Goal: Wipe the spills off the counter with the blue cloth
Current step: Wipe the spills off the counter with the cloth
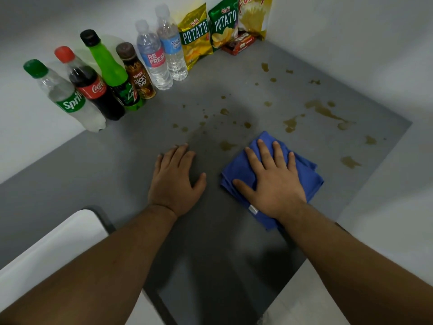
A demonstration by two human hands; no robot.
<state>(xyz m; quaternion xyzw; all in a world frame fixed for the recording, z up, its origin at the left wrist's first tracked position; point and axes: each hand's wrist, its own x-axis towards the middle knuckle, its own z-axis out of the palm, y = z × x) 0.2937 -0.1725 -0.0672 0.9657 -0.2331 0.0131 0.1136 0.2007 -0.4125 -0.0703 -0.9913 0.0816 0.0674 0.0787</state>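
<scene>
The right hand [271, 181] lies flat and spread on the folded blue cloth [307, 174], pressing rather than gripping it, on the grey counter [117, 174]; the left hand [175, 181] rests open and empty on bare counter beside it. Brown spills [323, 109] scatter ahead and to the right, a small puddle [226, 145] just off the cloth's far-left corner. A flat palm risks smearing liquid outward instead of lifting it, and long strokes could push drops off the right edge. Far sweeps may topple the row of plastic drink bottles [112, 73] or foil crisp packets [194, 36] along the wall.
</scene>
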